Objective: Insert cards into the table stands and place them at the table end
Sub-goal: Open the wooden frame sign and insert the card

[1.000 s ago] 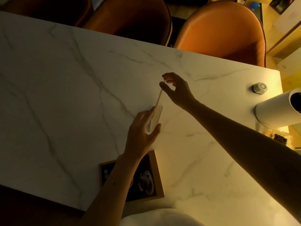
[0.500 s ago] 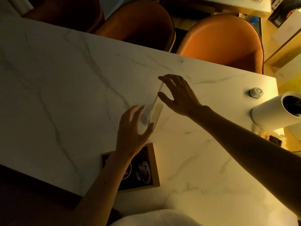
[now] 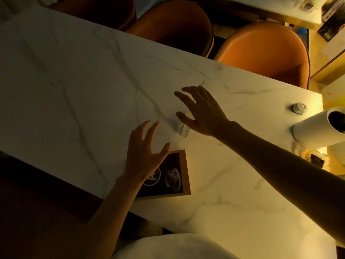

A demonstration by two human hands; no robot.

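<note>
- Clear stand (image 3: pixel 182 128) upright on the marble desk (image 3: pixel 78 86), about centre of view, its thick block base nearest the camera and a thin panel rising toward 12 o'clock; faint in the dim light, whether a card sits inside cannot be told.
- Right hand (image 3: pixel 202 113) just at 3 o'clock of the stand, grip spread, fingers (image 3: pixel 186 99) fanned toward 11 o'clock, thumb close beside the panel; touching or apart cannot be told.
- Left hand (image 3: pixel 143 154) at 7 o'clock of the stand, grip spread wide, pinching nothing, clearly apart from the stand.
- Framed picture (image 3: pixel 173 174) flat on the desk at 6 o'clock of the stand, partly under the left wrist; looks like a card for a stand, though that is only a guess.
- White roll (image 3: pixel 315 126) and small round knob (image 3: pixel 299 108) out at 3 o'clock near the desk end.
- Handling, as a judgement: stand likely hard plastic, stiff, light, smooth and slippery, top-heavy enough to tip if nudged at the upper edge; prone to smudges and scratches on stone.
- Best hold, probably: pinch across the block base, or at the two side edges low down, not the thin top edge.
- Framed picture probably stiff and light; lift by an edge, then slide in straight to avoid jamming.
</note>
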